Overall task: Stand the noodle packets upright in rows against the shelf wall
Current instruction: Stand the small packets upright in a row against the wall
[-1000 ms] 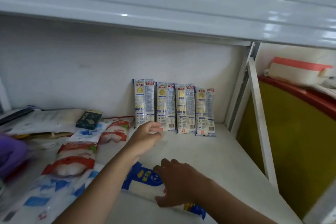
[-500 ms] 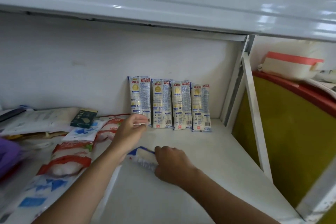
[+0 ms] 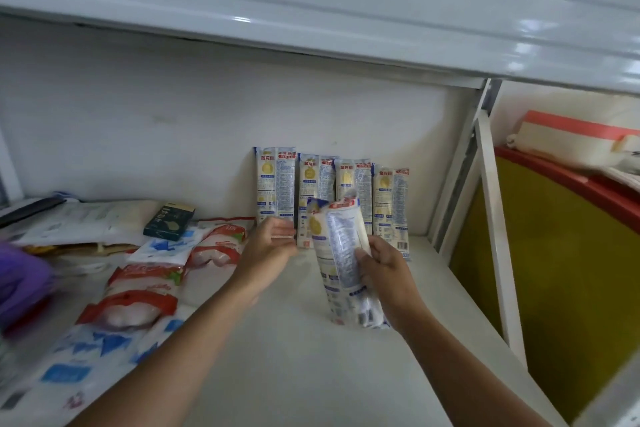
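Several white and blue noodle packets (image 3: 390,204) stand upright in a row against the shelf's white back wall (image 3: 173,135). My right hand (image 3: 388,274) grips another noodle packet (image 3: 341,253) and holds it nearly upright in front of the row, its lower end close to the shelf floor. My left hand (image 3: 268,250) is at the foot of the leftmost standing packet (image 3: 275,184), fingers loosely curved and touching its lower edge.
Red-and-white and blue-and-white bags (image 3: 138,291) lie flat on the shelf's left side, with a small dark box (image 3: 169,222) and papers behind. A white upright post (image 3: 491,218) bounds the shelf on the right; beyond it is a yellow and red bin (image 3: 571,270).
My right hand has lifted the packet off the shelf floor and tipped it up to nearly upright in front of the row. My left hand has stayed at the leftmost packet's base.
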Motion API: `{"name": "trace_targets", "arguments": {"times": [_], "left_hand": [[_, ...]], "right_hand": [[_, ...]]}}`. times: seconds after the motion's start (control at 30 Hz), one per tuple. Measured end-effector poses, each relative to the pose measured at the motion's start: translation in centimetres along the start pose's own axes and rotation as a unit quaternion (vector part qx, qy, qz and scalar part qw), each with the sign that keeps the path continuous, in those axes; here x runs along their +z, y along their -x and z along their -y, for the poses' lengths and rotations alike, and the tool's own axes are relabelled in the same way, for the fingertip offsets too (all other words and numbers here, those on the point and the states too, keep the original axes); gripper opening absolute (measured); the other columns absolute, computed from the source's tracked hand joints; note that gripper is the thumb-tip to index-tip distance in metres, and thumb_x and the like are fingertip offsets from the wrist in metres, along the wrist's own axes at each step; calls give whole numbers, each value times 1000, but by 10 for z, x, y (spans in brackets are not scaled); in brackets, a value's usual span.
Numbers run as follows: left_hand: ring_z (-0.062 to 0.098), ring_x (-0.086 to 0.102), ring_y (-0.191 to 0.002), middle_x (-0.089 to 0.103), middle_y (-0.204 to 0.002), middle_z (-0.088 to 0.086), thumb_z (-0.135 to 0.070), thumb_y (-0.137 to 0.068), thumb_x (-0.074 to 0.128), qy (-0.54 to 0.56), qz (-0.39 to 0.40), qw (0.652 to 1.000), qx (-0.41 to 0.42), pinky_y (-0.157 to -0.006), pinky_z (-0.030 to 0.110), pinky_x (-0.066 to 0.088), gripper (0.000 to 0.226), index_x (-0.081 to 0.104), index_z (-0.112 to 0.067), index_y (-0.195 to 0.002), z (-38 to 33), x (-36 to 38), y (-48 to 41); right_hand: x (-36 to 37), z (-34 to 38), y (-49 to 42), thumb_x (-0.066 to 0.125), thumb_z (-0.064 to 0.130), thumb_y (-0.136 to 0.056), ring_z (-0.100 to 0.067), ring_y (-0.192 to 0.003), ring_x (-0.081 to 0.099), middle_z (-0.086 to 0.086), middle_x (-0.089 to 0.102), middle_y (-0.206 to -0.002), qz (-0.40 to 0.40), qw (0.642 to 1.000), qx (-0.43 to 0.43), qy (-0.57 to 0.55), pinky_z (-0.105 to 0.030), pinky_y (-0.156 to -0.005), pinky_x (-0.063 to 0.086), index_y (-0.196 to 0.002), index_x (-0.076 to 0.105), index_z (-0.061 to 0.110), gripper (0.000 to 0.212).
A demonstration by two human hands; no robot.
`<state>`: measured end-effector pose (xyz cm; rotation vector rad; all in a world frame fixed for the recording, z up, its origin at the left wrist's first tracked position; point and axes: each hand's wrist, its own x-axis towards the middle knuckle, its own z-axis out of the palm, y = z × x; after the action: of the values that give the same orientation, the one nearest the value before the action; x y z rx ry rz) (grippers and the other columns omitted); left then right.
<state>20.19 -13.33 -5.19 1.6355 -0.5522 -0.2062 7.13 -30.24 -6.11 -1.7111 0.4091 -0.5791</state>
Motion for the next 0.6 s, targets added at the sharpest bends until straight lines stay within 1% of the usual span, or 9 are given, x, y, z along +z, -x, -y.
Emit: {"name": "trace_targets", "arguments": {"times": [0.07, 0.1, 0.13, 0.23, 0.33, 0.4, 0.5, 0.53, 0.6], "left_hand": [[14, 70, -108, 73, -115, -6, -15, -81, 80, 14, 108, 994, -11, -92, 32, 52, 43, 62, -25, -118, -2, 9, 4], [11, 70, -110, 73, -117, -8, -16, -83, 81, 6, 139, 990, -10, -95, 32, 52, 44, 62, -27, -121, 0, 13, 5], [8, 69, -111, 74, -119, -10, -18, -84, 81, -3, 145, 989, -5, -97, 31, 51, 45, 62, -28, -123, 1, 16, 6], [5, 70, -109, 75, -118, -9, -19, -85, 81, -11, 106, 994, 18, -98, 29, 51, 43, 64, -23, -125, 3, 22, 8], [3, 70, -108, 75, -118, -10, -19, -88, 79, -1, 103, 994, 24, -98, 29, 51, 41, 63, -22, -125, 2, 28, 8], [1, 70, -106, 75, -117, -10, -19, -88, 78, 4, 93, 995, 22, -96, 27, 52, 40, 62, -21, -125, 2, 33, 10], [1, 72, -99, 77, -110, -10, -19, -86, 80, 8, 51, 998, 21, -81, 17, 52, 38, 64, -20, -120, 2, 40, 9], [0, 73, -95, 77, -107, -10, -18, -85, 81, 15, 38, 999, 18, -76, 15, 52, 36, 65, -20, -118, 2, 43, 8], [2, 75, -92, 79, -104, -9, -18, -83, 83, 31, 19, 999, 12, -77, 18, 54, 35, 69, -19, -115, 3, 49, 8]], "right_hand": [[1, -9, -2, 51, 9, -103, -34, -108, 73, -12, 77, -113, 22, 998, 11, -64, -60, -97, 54, -120, 67, 14, 23], [1, -11, -2, 48, 6, -104, -36, -110, 72, -15, 76, -114, 35, 997, 11, -73, -60, -98, 54, -121, 66, 12, 25], [0, -12, -3, 46, 5, -105, -37, -110, 72, -16, 76, -114, 49, 996, 10, -73, -59, -98, 54, -122, 65, 10, 26], [-4, -10, -4, 46, 11, -107, -33, -106, 73, -13, 77, -111, 53, 998, -1, -17, -52, -94, 58, -120, 67, 12, 25], [-6, -9, -3, 51, 33, -105, -21, -100, 73, -1, 76, -108, 18, 989, -44, 142, -44, -89, 59, -114, 66, 22, 20], [-7, -8, 0, 52, 38, -103, -17, -97, 69, 2, 73, -105, -8, 969, -78, 233, -38, -84, 58, -109, 64, 23, 20], [-10, -4, 8, 58, 33, -100, -3, -90, 65, 13, 66, -102, 21, 969, -78, 234, -18, -70, 53, -112, 58, 29, 13], [-11, -4, 10, 63, 33, -97, -1, -88, 66, 16, 66, -103, 45, 973, -63, 218, -13, -67, 52, -116, 55, 32, 21], [-10, -11, 11, 73, 32, -90, -1, -90, 69, 16, 67, -107, 63, 976, -41, 204, -14, -67, 55, -122, 49, 36, 40]]}}
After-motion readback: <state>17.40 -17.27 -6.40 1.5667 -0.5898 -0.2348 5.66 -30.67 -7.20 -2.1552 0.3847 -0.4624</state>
